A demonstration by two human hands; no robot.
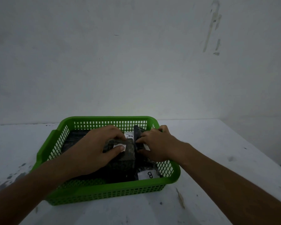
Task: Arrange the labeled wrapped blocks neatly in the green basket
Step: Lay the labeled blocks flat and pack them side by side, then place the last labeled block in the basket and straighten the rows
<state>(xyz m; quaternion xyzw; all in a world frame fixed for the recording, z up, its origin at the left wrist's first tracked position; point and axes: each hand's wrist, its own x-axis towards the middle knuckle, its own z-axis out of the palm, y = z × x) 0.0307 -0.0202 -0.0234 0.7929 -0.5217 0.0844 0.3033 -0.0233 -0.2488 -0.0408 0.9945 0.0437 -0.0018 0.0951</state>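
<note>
A green plastic basket (104, 190) with lattice walls sits on the white table. Several dark wrapped blocks with white paper labels lie inside it. My left hand (94, 151) grips one dark wrapped block (128, 153) in the basket's middle, thumb on its white label. My right hand (154, 143) holds another dark block (138, 132) that stands tilted on edge against the first. A label reading A (129, 135) shows between my hands. A block labeled B (148, 174) lies in the near right corner. More dark blocks (75, 137) lie at the back left.
The white table (217, 151) extends around the basket, with dark smudges at the left (11, 176) and a small scrap (180, 198) near the front right. A white wall (136, 54) rises directly behind the table's far edge.
</note>
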